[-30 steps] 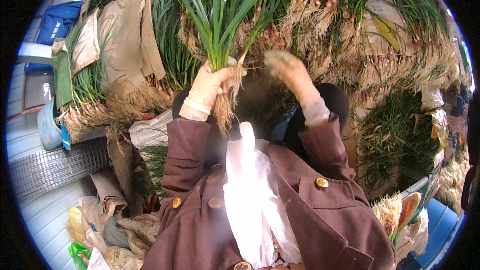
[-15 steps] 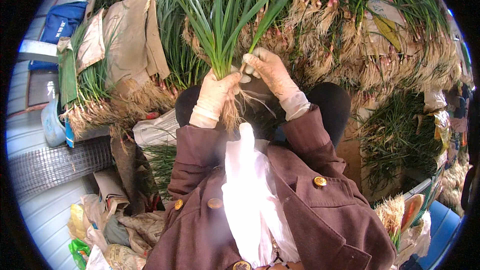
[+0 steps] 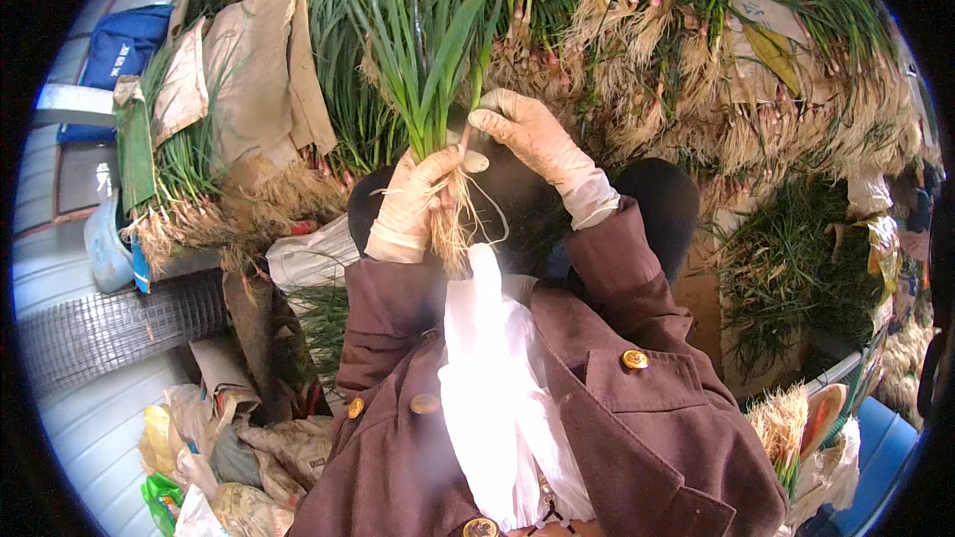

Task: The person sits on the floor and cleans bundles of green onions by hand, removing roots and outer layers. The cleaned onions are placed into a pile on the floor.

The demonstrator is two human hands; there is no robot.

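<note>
My left hand (image 3: 410, 201), in a pale soiled glove, is closed around a bunch of green garlic (image 3: 426, 104). The long leaves stand upward and the stringy roots (image 3: 450, 229) hang below the fist. Right beside it, my gloved right hand (image 3: 537, 139) pinches a single green garlic stalk (image 3: 477, 75) between thumb and fingers, upright against the right side of the bunch. The stalk's lower end reaches the thumb of my left hand.
A wide heap of green garlic (image 3: 637, 89), roots toward me, lies beyond my knees. More lies at left under cardboard (image 3: 254, 70). A wire mesh roll (image 3: 119, 333) and crumpled bags (image 3: 229, 467) are on the left. Loose green leaves (image 3: 796, 268) are piled on the right.
My right hand has brought the single stalk left against the bunch, and its leaf now stands more upright. The left hand and bunch have shifted slightly left and down.
</note>
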